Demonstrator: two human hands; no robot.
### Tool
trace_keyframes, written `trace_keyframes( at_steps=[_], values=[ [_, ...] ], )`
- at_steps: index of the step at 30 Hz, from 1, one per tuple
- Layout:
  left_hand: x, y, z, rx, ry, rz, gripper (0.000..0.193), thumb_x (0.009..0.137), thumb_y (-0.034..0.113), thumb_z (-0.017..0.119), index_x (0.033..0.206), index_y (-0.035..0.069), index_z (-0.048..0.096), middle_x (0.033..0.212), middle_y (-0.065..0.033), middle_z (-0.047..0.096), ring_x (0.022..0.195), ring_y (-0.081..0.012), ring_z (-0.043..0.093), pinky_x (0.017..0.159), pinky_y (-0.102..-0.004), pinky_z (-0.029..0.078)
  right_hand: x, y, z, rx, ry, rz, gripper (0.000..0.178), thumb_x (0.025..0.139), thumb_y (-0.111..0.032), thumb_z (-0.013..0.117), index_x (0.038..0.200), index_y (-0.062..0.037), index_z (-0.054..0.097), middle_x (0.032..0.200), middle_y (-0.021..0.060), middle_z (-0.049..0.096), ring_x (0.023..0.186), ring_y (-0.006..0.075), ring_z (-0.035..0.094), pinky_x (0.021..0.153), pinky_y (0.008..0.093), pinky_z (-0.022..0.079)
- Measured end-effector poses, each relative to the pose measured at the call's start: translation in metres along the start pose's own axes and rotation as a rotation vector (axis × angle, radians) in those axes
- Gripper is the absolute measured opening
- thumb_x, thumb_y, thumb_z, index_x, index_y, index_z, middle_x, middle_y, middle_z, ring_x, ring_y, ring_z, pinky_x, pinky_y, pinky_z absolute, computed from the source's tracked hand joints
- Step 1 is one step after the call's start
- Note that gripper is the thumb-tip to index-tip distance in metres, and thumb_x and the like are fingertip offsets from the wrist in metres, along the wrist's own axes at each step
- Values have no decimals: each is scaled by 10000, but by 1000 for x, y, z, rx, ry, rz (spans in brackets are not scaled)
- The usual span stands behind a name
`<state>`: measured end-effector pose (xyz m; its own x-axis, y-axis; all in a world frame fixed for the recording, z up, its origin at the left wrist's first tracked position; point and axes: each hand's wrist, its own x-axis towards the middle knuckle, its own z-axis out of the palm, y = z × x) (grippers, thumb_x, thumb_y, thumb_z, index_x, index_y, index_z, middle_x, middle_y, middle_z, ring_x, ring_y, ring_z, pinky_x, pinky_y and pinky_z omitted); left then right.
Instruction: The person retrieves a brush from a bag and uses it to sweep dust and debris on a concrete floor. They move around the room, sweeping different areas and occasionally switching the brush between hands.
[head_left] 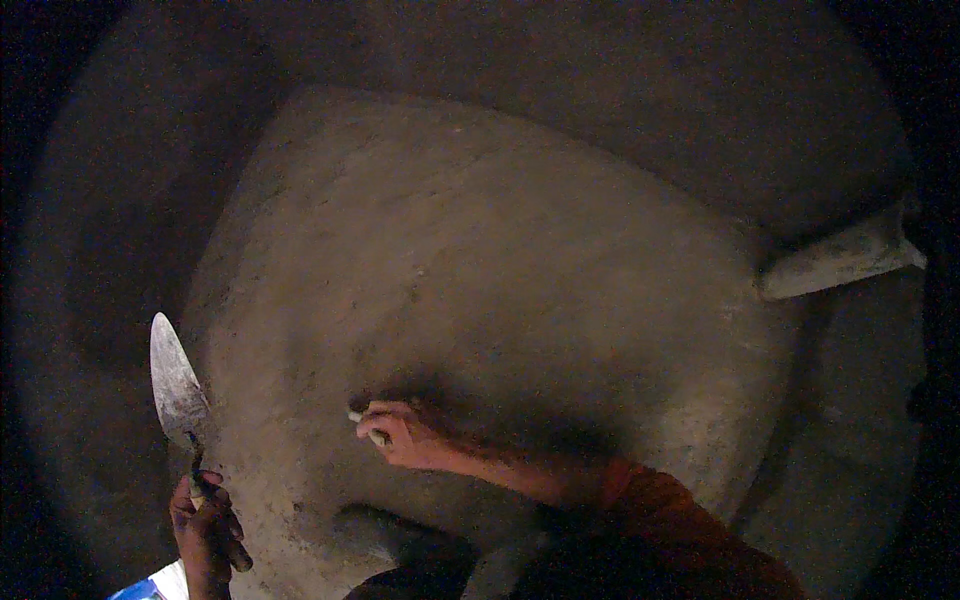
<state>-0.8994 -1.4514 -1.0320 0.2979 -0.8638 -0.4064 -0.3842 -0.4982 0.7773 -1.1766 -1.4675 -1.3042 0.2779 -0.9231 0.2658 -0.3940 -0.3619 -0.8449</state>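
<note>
My left hand [207,525] is closed around the handle of a pointed trowel [178,385]. The trowel's grey, smeared blade points up and away at the left. Farther right, my right hand [395,435] reaches in from the lower right, its fingers curled. A small pale thing shows at those fingers, too little of it to name. This hand is low over the rough brown surface [480,260], with a dark shadow beside it; I cannot tell if it touches.
At the right a pale, long block or board [840,262] meets the surface's edge. Dark walls or ground surround the surface. A white and blue thing [155,585] shows at the bottom left. Dark clothing covers the lower middle. The light is dim.
</note>
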Motion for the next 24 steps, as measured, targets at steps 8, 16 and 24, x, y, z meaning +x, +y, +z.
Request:
trace_keyframes(
  at_steps=[8, 16, 24],
  values=[
    [-33, 14, 9, -21, 86, -139, 149, 881, 119, 637, 1024, 87, 604, 843, -29, 617, 450, -116, 508, 422, -266, 412, 52, 98, -266, -622, 546, 409, 285, 814, -86, 671, 1097, -92, 702, 1115, 192, 667, 1053, 354, 624, 922, 459, 505],
    [-47, 29, 15, -25, -10, -59, 136, 850, 111, 661, 978, 97, 617, 849, -8, 621, 448, -96, 508, 413, -249, 393, 7, -9, -18, 135, 151, -5, 152, 849, -194, 742, 989, -135, 739, 1015, 99, 708, 970, 321, 671, 931, 427, 512],
    [-54, 16, 5, -72, 95, -96, 178, 857, 126, 660, 1024, 92, 610, 792, -9, 606, 448, -99, 513, 399, -243, 393, 32, 130, -285, -648, 508, 480, 241, 847, -157, 670, 1077, -84, 672, 1051, 176, 699, 950, 357, 674, 795, 440, 543]
  ],
)
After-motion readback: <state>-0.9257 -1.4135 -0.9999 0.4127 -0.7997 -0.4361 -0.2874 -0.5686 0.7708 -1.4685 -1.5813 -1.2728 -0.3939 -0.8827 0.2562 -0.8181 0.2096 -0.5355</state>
